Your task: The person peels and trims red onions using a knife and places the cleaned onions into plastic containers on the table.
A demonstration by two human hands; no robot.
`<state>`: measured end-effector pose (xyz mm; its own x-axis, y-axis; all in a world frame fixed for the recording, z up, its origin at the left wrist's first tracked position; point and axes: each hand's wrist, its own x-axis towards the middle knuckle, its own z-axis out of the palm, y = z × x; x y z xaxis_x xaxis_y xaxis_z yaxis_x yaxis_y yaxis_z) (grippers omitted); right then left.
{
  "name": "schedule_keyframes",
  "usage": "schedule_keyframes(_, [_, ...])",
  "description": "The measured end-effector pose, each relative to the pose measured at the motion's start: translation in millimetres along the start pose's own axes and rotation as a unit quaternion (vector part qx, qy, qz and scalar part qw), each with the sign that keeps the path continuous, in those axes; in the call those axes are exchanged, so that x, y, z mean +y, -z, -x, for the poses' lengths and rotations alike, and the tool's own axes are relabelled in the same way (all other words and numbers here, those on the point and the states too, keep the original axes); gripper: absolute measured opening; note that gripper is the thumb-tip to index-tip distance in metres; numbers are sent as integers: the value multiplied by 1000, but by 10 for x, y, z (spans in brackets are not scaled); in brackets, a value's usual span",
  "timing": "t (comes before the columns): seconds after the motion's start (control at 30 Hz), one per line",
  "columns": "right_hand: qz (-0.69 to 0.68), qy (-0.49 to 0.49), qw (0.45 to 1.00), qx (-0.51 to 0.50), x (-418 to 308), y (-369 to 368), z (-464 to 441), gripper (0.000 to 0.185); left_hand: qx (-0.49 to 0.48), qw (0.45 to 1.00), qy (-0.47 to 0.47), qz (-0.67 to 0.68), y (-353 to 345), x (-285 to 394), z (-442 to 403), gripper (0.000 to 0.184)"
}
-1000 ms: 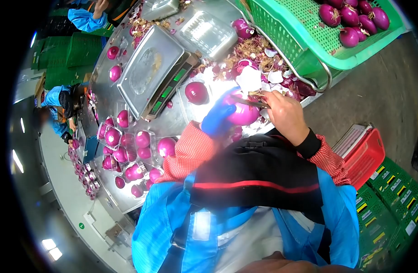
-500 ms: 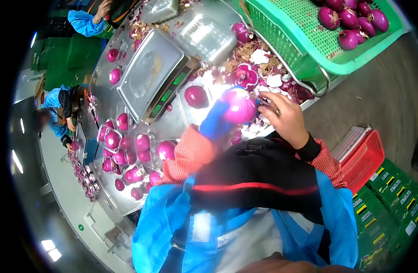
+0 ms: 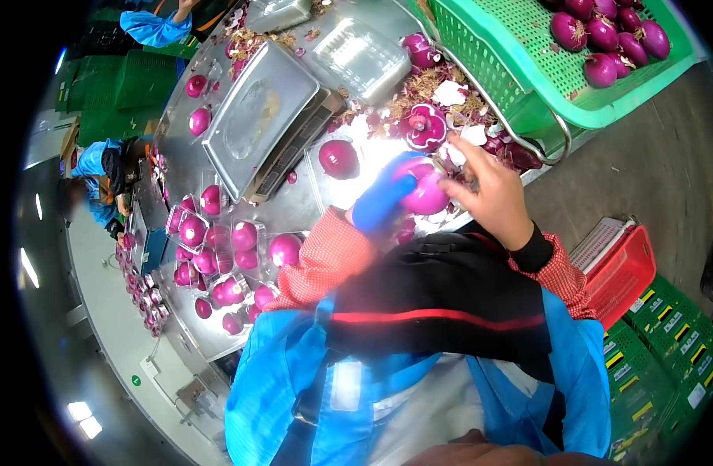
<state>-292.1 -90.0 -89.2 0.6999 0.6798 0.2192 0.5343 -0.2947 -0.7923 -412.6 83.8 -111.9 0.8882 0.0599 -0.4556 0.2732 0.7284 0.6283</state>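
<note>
A peeled red onion (image 3: 428,194) sits in my left hand (image 3: 381,198), which wears a blue glove and wraps around its left side. My right hand (image 3: 496,198) is bare, with thumb and fingers curled together against the onion's upper right side. Something small and dark shows between those fingers, too blurred to name. Just beyond my hands, a cut onion (image 3: 424,126) lies among loose skins (image 3: 450,93). Another whole onion (image 3: 339,159) rests in a clear plastic tray to the left of the glove.
A weighing scale (image 3: 255,116) stands left of stacked clear trays (image 3: 360,58). Packed onions (image 3: 205,241) fill trays at the left. A green basket (image 3: 519,78) holds onions at the upper right. A red crate (image 3: 620,268) is at my right. Co-workers (image 3: 100,179) stand across the table.
The held onion has shifted slightly right and down, and my gloved fingers now cover more of it. My right fingers have closed in on its top. The scale's green displays now look dark.
</note>
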Motion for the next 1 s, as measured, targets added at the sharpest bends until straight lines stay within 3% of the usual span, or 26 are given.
schedule_keyframes(0.03, [7, 60, 998, 17, -19, -4, 21, 34, -5, 999, 4, -36, 5, 3, -18, 62])
schedule_keyframes(0.17, [103, 102, 989, 14, 2, -63, 10, 16, -23, 986, -19, -161, 69, -21, -85, 62])
schedule_keyframes(0.27, [101, 28, 994, 40, 136, -116, -34, 10, -2, 977, -47, -209, -69, 23, -15, 70])
schedule_keyframes(0.3, [164, -36, 986, -4, 252, -124, -43, 21, -9, 972, -55, -230, -38, 26, -38, 81])
schedule_keyframes(0.4, [-2, -125, 992, -12, 347, -120, 64, 27, -14, 891, -167, -422, -34, 78, -4, 89])
schedule_keyframes(0.43, [-110, -138, 984, -16, 338, -127, 67, 31, 10, 840, -211, -499, 10, 56, -28, 100])
schedule_keyframes(0.53, [-103, -106, 986, -72, 48, 29, 0, 32, 23, 811, -260, -524, -32, 34, -60, 101])
schedule_keyframes(0.67, [21, 59, 998, -5, -37, -51, -49, 29, 40, 739, -268, -617, -104, 19, -47, 104])
schedule_keyframes(0.73, [70, 63, 996, -5, -37, -78, -50, 26, 50, 727, -290, -620, -74, -17, -43, 103])
schedule_keyframes(0.83, [122, 39, 992, -4, -23, -116, -43, 22, 37, 640, -331, -692, -96, 33, 20, 110])
schedule_keyframes(0.9, [89, 8, 996, 13, 134, -151, -52, 21, 50, 726, -296, -618, -89, 10, 13, 109])
schedule_keyframes(1.0, [-52, -119, 990, -59, 239, -115, -59, 22, 37, 854, -244, -459, -45, -14, 11, 110])
